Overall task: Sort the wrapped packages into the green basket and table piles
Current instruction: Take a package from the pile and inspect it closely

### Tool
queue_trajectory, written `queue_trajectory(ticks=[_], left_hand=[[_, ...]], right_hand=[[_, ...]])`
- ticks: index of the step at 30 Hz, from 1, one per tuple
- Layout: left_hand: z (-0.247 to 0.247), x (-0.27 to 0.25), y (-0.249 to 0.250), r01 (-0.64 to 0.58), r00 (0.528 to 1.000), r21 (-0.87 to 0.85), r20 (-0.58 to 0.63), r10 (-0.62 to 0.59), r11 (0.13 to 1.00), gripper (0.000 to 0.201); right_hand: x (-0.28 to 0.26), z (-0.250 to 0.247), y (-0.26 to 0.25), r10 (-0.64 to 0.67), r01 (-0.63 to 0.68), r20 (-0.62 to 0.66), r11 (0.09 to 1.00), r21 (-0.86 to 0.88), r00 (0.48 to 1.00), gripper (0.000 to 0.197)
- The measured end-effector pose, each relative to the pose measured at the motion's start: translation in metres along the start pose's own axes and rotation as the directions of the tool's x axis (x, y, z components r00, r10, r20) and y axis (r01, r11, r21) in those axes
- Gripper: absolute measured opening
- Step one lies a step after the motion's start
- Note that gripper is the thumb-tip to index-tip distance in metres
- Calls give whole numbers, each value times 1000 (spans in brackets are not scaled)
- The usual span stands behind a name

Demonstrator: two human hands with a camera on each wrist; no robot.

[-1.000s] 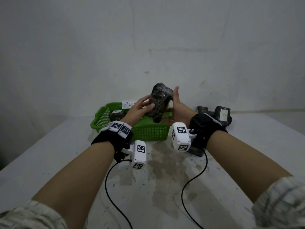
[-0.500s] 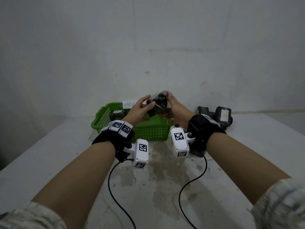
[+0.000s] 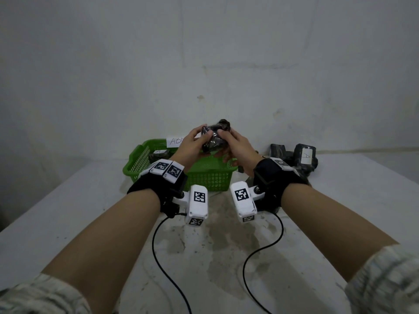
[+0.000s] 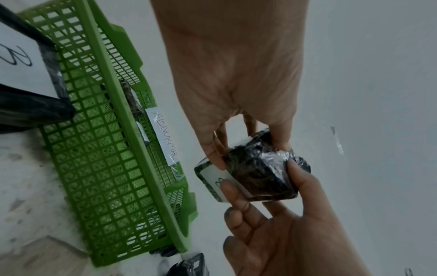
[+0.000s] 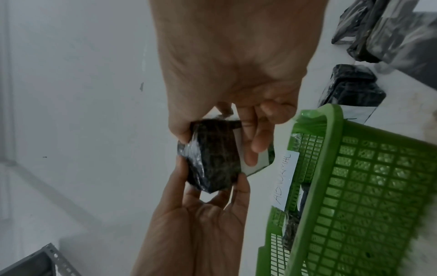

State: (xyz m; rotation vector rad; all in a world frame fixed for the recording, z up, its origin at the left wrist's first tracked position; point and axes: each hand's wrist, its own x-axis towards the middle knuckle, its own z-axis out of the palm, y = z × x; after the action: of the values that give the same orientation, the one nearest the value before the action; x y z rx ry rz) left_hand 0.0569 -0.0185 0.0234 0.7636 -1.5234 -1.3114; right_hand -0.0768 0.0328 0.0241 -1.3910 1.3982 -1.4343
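A dark wrapped package (image 3: 215, 138) with a white label (image 4: 212, 175) on one face is held in the air above the green basket's (image 3: 204, 175) far rim. My left hand (image 3: 200, 138) pinches its left side between thumb and fingers. From the right, my right hand (image 3: 226, 141) grips it, thumb on top and fingers underneath. The right wrist view shows the package (image 5: 212, 158) between both hands, just beside the basket (image 5: 354, 186). The label's writing is mostly covered by a finger.
One wrapped package marked A (image 3: 158, 154) lies in the basket, which carries a paper tag (image 3: 175, 140) reading ABNORMAL. A pile of dark packages (image 3: 294, 155) sits on the table at the right. Another package marked B (image 4: 23, 56) lies near the basket. The wall stands close behind.
The package stood upright between my hands a second ago; it has since been turned over and now lies lower and more compact, with both hands closer together around it.
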Motion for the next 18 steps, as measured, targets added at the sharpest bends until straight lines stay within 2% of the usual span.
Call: queue_trajectory(ticks=[5, 11, 14, 18], left_hand=[[2, -1, -1, 3, 1000, 6, -2, -3, 1000, 43], [1, 5, -3, -4, 995, 62, -101, 10, 998, 41], [1, 3, -2, -7, 994, 58, -110, 13, 998, 39], [1, -2, 2, 29, 999, 10, -17, -29, 1000, 28]], right_hand=[[-2, 0, -3, -24, 24, -37, 1000, -3, 999, 36], [-2, 2, -1, 10, -6, 47, 996, -84, 999, 39], [-1, 2, 0, 2, 5, 78, 995, -98, 997, 36], [3, -1, 1, -36, 34, -54, 998, -45, 998, 21]])
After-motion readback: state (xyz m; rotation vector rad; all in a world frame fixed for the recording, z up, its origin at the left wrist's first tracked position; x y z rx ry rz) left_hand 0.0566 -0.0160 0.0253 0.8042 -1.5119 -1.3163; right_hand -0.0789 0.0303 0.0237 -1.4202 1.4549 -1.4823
